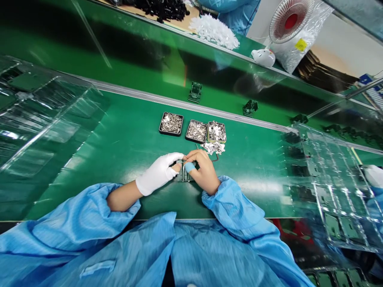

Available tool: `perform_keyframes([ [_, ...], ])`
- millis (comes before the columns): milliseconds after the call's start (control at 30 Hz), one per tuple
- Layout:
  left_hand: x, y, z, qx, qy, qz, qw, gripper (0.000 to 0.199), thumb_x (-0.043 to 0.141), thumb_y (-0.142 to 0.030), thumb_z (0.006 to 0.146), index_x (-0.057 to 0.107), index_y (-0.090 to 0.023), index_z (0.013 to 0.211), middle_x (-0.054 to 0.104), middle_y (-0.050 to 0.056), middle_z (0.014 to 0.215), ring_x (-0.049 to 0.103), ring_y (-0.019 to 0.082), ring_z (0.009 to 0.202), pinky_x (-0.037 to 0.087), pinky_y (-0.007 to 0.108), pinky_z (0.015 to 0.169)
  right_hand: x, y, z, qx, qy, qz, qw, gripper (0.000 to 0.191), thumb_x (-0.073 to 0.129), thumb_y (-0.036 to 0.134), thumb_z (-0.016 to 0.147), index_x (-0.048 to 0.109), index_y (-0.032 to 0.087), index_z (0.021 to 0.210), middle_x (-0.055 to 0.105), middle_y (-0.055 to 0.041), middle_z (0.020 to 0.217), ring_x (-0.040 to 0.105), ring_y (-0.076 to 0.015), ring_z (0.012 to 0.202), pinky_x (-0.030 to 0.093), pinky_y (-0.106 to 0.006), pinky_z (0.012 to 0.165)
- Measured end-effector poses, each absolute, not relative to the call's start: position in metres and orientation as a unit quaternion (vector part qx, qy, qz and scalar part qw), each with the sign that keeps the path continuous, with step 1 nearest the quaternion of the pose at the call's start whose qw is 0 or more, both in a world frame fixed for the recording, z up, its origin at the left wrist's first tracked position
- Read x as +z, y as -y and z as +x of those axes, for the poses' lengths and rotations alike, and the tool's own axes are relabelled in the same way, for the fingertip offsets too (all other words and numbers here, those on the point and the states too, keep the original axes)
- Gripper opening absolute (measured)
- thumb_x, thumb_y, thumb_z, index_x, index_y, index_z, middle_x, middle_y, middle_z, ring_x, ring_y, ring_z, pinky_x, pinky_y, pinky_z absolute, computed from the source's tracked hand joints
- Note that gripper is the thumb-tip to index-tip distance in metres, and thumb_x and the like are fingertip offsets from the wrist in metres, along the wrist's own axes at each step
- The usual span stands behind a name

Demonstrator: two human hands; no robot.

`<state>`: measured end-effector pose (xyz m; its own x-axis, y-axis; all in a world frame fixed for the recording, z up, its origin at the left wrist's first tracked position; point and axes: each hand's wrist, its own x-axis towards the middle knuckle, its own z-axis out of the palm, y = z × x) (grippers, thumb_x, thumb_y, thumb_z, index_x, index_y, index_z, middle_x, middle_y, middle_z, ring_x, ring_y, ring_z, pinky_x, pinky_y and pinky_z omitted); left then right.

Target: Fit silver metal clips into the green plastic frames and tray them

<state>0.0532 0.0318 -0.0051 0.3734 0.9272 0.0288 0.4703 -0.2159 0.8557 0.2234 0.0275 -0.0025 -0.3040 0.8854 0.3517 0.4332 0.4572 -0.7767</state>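
My left hand (160, 172), in a white glove with bare fingertips, is closed on the left side of a small green circuit board (184, 176) low over the green table. My right hand (204, 170) is bare, with blue tape round the thumb. Its thumb and fingers are pinched together at the board's upper edge, close to my left fingertips. Fingers cover much of the board, and any tiny part between them is hidden. Just beyond my right hand lies a loose heap of flat silvery metal pieces (214, 148), with a thin dark red tool (216, 158) partly showing beside it.
Three small trays of metal parts stand ahead: a left tray (159, 128), a middle tray (186, 135) and a right tray (225, 139). Clear plastic trays flank me at left (44, 131) and right (338, 191). Behind a metal rail (167, 104) sit two circuit boards (195, 92). A co-worker's gloved hand (374, 175) shows far right.
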Motion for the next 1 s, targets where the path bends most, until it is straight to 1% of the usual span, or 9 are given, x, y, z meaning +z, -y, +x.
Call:
perform_keyframes([
  [267, -0.006, -0.032, 0.054, 0.300, -0.480, 0.714, 0.412, 0.031, 0.044, -0.037, 0.081, 0.061, -0.017, 0.096, 0.068, 0.006, 0.099, 0.062, 0.022, 0.091, 0.049, 0.033, 0.084, -0.007, -0.026, 0.221, 0.316, 0.732, -0.436, 0.417, 0.008, 0.052, 0.016, 0.082, 0.051, 0.023, 0.078, 0.062, -0.0037, 0.090, 0.058, -0.0179, 0.090, 0.045, -0.036, 0.084],
  [367, -0.007, -0.032, 0.057, 0.320, -0.478, 0.692, 0.436, 0.029, 0.044, -0.041, 0.083, 0.061, -0.018, 0.090, 0.068, 0.004, 0.091, 0.061, 0.021, 0.087, 0.049, 0.032, 0.081, -0.007, -0.025, 0.220, 0.326, 0.725, -0.435, 0.423, 0.008, 0.051, 0.015, 0.082, 0.052, 0.022, 0.078, 0.061, -0.0037, 0.091, 0.057, -0.0175, 0.091, 0.045, -0.036, 0.085],
  [467, -0.010, -0.032, 0.060, 0.334, -0.481, 0.663, 0.466, 0.031, 0.043, -0.045, 0.085, 0.058, -0.018, 0.085, 0.063, 0.002, 0.082, 0.058, 0.019, 0.080, 0.048, 0.031, 0.076, -0.009, -0.027, 0.221, 0.396, 0.686, -0.427, 0.435, 0.003, 0.054, 0.020, 0.082, 0.054, 0.022, 0.084, 0.061, -0.0038, 0.093, 0.057, -0.0171, 0.091, 0.046, -0.035, 0.085],
  [567, -0.014, -0.030, 0.062, 0.344, -0.501, 0.638, 0.473, 0.027, 0.045, -0.043, 0.084, 0.052, -0.018, 0.090, 0.058, 0.002, 0.084, 0.055, 0.017, 0.079, 0.046, 0.031, 0.074, -0.012, -0.030, 0.222, 0.496, 0.615, -0.438, 0.428, 0.015, 0.054, 0.026, 0.081, 0.053, 0.021, 0.095, 0.060, -0.0037, 0.094, 0.058, -0.0157, 0.084, 0.049, -0.032, 0.080],
  [700, -0.012, -0.029, 0.066, 0.341, -0.519, 0.658, 0.425, 0.021, 0.047, -0.034, 0.081, 0.045, -0.019, 0.095, 0.054, 0.002, 0.087, 0.055, 0.017, 0.083, 0.046, 0.031, 0.076, -0.013, -0.031, 0.221, 0.515, 0.607, -0.441, 0.414, 0.018, 0.052, 0.024, 0.079, 0.051, 0.020, 0.097, 0.058, -0.0026, 0.094, 0.057, -0.0148, 0.083, 0.048, -0.031, 0.080],
  [767, -0.008, -0.028, 0.067, 0.330, -0.525, 0.693, 0.368, 0.020, 0.046, -0.029, 0.079, 0.045, -0.019, 0.096, 0.055, 0.003, 0.090, 0.055, 0.019, 0.087, 0.046, 0.034, 0.081, -0.014, -0.031, 0.219, 0.501, 0.621, -0.440, 0.411, 0.018, 0.051, 0.024, 0.079, 0.052, 0.020, 0.096, 0.058, -0.0024, 0.094, 0.057, -0.0151, 0.085, 0.047, -0.031, 0.082],
  [867, -0.002, -0.031, 0.065, 0.333, -0.521, 0.722, 0.310, 0.022, 0.046, -0.028, 0.078, 0.047, -0.018, 0.098, 0.058, 0.006, 0.094, 0.057, 0.021, 0.091, 0.046, 0.040, 0.086, -0.014, -0.034, 0.222, 0.514, 0.618, -0.432, 0.408, 0.019, 0.053, 0.026, 0.078, 0.052, 0.020, 0.096, 0.059, -0.0025, 0.094, 0.057, -0.0155, 0.085, 0.048, -0.032, 0.083],
  [933, 0.000, -0.035, 0.057, 0.382, -0.515, 0.702, 0.310, 0.026, 0.048, -0.031, 0.079, 0.047, -0.017, 0.101, 0.060, 0.008, 0.099, 0.059, 0.022, 0.095, 0.046, 0.041, 0.089, -0.012, -0.039, 0.229, 0.525, 0.602, -0.428, 0.422, 0.021, 0.052, 0.031, 0.081, 0.051, 0.020, 0.099, 0.060, -0.0040, 0.099, 0.059, -0.0164, 0.090, 0.048, -0.033, 0.086],
  [1000, 0.001, -0.040, 0.044, 0.462, -0.516, 0.648, 0.318, 0.030, 0.049, -0.035, 0.080, 0.047, -0.018, 0.105, 0.061, 0.008, 0.101, 0.060, 0.021, 0.097, 0.046, 0.042, 0.092, -0.007, -0.041, 0.240, 0.505, 0.606, -0.424, 0.445, 0.025, 0.047, 0.037, 0.087, 0.050, 0.020, 0.105, 0.060, -0.0067, 0.107, 0.058, -0.0182, 0.099, 0.046, -0.037, 0.092],
])
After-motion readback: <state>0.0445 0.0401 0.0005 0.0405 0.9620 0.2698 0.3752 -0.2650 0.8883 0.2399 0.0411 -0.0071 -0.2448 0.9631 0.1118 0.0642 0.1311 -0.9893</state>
